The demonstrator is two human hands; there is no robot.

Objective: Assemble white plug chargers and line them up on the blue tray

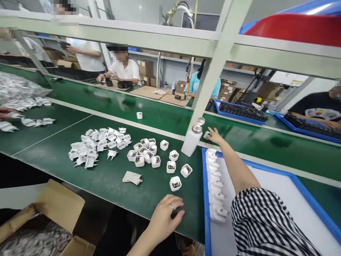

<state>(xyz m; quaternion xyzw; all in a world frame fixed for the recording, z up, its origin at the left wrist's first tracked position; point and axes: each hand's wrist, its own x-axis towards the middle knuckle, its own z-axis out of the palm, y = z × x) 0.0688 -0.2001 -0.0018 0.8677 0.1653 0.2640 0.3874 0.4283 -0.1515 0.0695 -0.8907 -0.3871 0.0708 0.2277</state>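
Note:
My right hand (pixel 216 136) reaches out over the green belt, its fingers at a small white charger housing (pixel 207 135) that it grips. My left hand (pixel 166 216), with a ring on one finger, rests at the bench's near edge. Its fingers are curved, the thumb stands apart, and nothing shows between them. Just beyond it is an open white charger housing (pixel 175 184) with dark and yellow parts inside. Several similar housings (pixel 144 153) stand grouped to the left. A heap of white plug covers with pins (pixel 98 142) lies farther left.
A blue-rimmed tray (pixel 205 199) at right holds a row of white chargers (pixel 217 185). A white pump bottle (pixel 191 140) stands by the post. Another housing (pixel 139 115) sits on the belt (pixel 165 121). Co-workers sit across; another person's hand (pixel 6 113) is at left.

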